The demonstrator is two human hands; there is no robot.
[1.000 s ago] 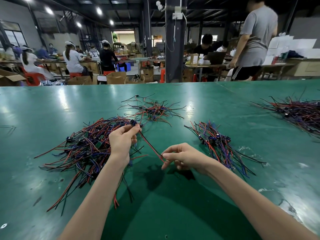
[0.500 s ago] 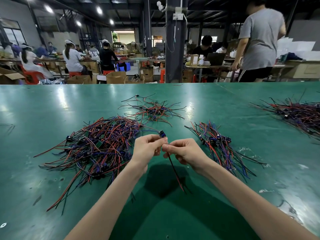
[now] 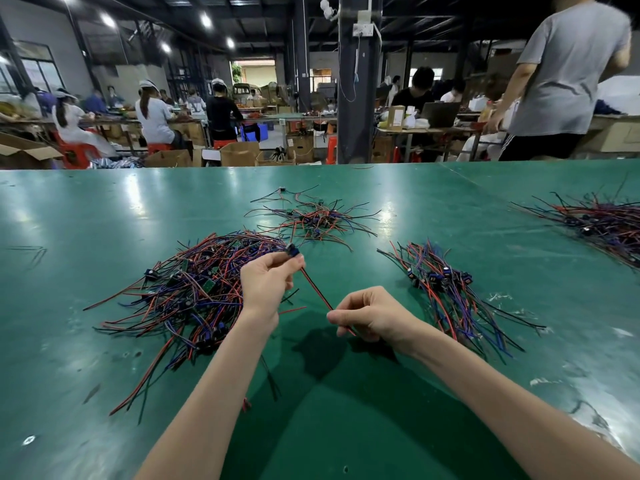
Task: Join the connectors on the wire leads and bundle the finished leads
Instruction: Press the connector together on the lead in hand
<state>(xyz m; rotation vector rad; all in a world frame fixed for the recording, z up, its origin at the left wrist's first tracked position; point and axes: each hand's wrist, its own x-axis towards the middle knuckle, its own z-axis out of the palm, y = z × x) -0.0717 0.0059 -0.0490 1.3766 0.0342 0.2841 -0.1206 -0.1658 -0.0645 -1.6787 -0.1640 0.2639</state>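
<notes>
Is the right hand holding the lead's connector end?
No, the left hand pinches the blue connector; the right hand pinches the red-black lead lower down.

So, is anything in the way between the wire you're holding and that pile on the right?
Nothing visible. The wire runs between the left hand and right hand, and only bare green table lies between it and the right pile.

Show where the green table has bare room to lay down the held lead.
Bare table lies beyond the large loose pile, between the two forearms, and between the aligned bundle and the far-right pile. Crowded: around the left hand gripping the lead, over that loose pile, up to the small far pile.
</notes>
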